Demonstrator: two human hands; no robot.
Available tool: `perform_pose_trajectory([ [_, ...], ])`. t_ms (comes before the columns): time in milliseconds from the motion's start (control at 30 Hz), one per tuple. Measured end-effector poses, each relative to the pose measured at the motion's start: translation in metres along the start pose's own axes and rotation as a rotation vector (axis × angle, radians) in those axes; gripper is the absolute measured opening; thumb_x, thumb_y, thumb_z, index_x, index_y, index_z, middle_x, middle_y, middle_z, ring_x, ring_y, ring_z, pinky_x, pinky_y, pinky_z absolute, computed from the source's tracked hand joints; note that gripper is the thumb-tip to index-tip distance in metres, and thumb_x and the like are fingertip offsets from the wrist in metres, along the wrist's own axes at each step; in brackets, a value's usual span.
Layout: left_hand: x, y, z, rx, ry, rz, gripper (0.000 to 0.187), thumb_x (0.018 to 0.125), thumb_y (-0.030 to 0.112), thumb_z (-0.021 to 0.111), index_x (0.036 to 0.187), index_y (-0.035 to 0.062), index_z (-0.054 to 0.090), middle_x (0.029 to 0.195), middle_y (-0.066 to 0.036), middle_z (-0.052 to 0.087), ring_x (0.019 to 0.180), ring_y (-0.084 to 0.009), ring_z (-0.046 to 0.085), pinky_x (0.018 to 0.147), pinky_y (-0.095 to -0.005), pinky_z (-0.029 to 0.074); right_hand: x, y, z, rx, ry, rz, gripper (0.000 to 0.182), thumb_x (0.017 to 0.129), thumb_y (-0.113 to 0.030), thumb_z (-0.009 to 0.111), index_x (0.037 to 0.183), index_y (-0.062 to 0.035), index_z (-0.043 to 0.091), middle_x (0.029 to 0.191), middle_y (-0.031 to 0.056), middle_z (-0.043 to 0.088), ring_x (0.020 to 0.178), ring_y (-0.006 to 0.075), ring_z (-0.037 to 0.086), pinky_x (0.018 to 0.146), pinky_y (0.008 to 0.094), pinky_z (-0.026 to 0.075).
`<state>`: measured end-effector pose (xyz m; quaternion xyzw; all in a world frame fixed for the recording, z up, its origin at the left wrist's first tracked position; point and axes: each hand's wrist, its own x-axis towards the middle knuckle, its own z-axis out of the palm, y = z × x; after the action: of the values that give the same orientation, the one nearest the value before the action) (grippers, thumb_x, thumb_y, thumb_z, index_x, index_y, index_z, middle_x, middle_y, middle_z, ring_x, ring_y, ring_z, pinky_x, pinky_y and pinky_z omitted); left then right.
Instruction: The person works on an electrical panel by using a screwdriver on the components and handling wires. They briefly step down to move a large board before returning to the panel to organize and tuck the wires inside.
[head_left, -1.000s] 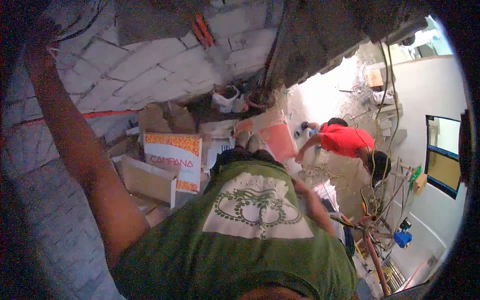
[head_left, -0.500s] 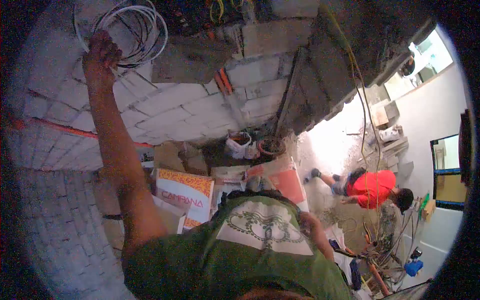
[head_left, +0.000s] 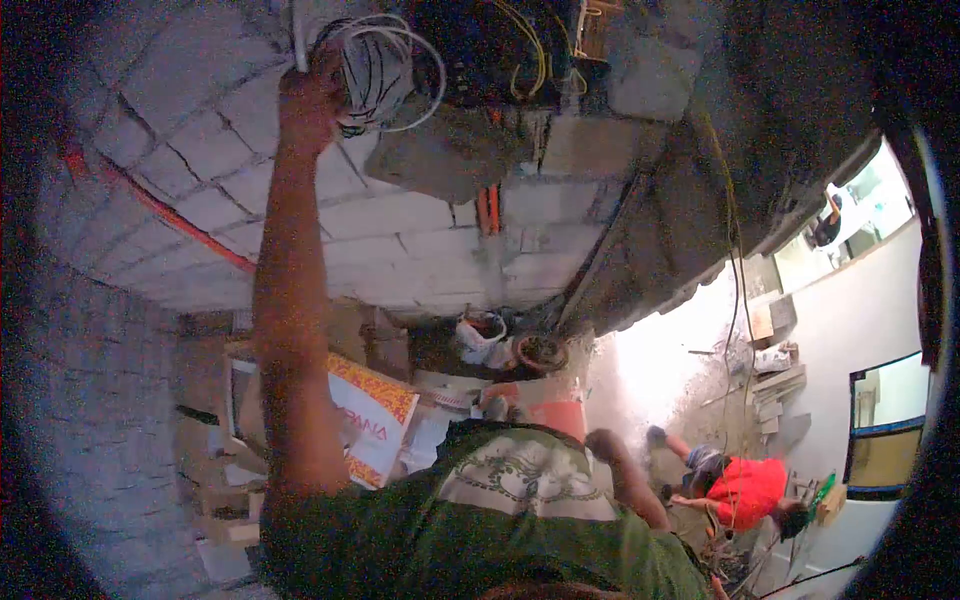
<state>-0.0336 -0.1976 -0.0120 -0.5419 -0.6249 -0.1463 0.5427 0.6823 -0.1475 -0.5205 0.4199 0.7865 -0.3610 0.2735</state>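
Observation:
Near the top left, my left hand (head_left: 312, 100) is raised on an outstretched arm against the block wall. Its fingers are wrapped round a loose coil of white and dark cable (head_left: 385, 75). A pale straight pipe (head_left: 299, 35) runs upward right at that hand. An opening with dark contents and yellow wires (head_left: 535, 50) lies just right of the coil. My right hand (head_left: 604, 446) hangs low beside my green shirt, close to the red-and-white box (head_left: 550, 405); its fingers are dark and blurred.
A Campana carton (head_left: 375, 420) and other boxes lie below. A white bag (head_left: 480, 340) and a round bucket (head_left: 541, 352) stand by the wall. Orange conduit (head_left: 180, 215) crosses the blocks. Yellow cable (head_left: 730, 190) hangs at right. A person in red (head_left: 745, 490) bends over beyond.
My left hand and the cable coil have shifted right in view, nearer the opening. My right hand has swung out from beside my shirt. The person in red appears lower.

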Motion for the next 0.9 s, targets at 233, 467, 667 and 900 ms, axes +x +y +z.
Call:
perform_pose_trajectory([
  [233, 0.050, 0.112, -0.015, -0.909, 0.091, -0.847, 0.052, 0.088, 0.046, 0.063, 0.104, -0.0028, 0.061, 0.075, -0.024, 0.063, 0.075, -0.0365, 0.065, 0.070, -0.0477, 0.050, -0.023, -0.205, -0.198, 0.418, 0.579, -0.603, 0.023, 0.090, -0.016, 0.062, 0.110, -0.0055, 0.064, 0.107, 0.0123, 0.067, 0.093, 0.0216, 0.062, 0.082, 0.0332, 0.048],
  [467, 0.075, 0.166, -0.021, -0.732, -0.143, -0.887, 0.048, 0.091, 0.041, 0.059, 0.101, -0.0050, 0.062, 0.085, -0.026, 0.065, 0.081, -0.0446, 0.064, 0.069, -0.0488, 0.050, -0.091, -0.344, -0.322, 0.316, 0.936, -0.999, 0.036, 0.083, -0.006, 0.063, 0.118, -0.0025, 0.056, 0.115, 0.0192, 0.060, 0.111, 0.0302, 0.056, 0.096, 0.0386, 0.044],
  [667, 0.079, 0.175, -0.020, -1.068, 0.129, -1.130, 0.042, 0.093, 0.044, 0.056, 0.098, 0.0028, 0.060, 0.064, -0.009, 0.058, 0.058, -0.0198, 0.059, 0.050, -0.0349, 0.045, -0.118, -0.425, -0.393, 0.200, 1.208, -1.296, 0.054, 0.079, -0.008, 0.068, 0.129, -0.0042, 0.048, 0.129, 0.0198, 0.051, 0.121, 0.0364, 0.049, 0.102, 0.0425, 0.039],
  [900, 0.058, 0.144, -0.012, -1.777, 0.379, -1.237, 0.031, 0.090, 0.036, 0.064, 0.093, 0.0058, 0.058, 0.070, -0.004, 0.060, 0.053, -0.0164, 0.055, 0.048, -0.0287, 0.046, -0.044, -0.502, -0.423, -0.200, 1.042, -1.390, 0.058, 0.081, -0.027, 0.071, 0.131, -0.0087, 0.049, 0.131, 0.0169, 0.051, 0.124, 0.0365, 0.046, 0.104, 0.0439, 0.039],
])
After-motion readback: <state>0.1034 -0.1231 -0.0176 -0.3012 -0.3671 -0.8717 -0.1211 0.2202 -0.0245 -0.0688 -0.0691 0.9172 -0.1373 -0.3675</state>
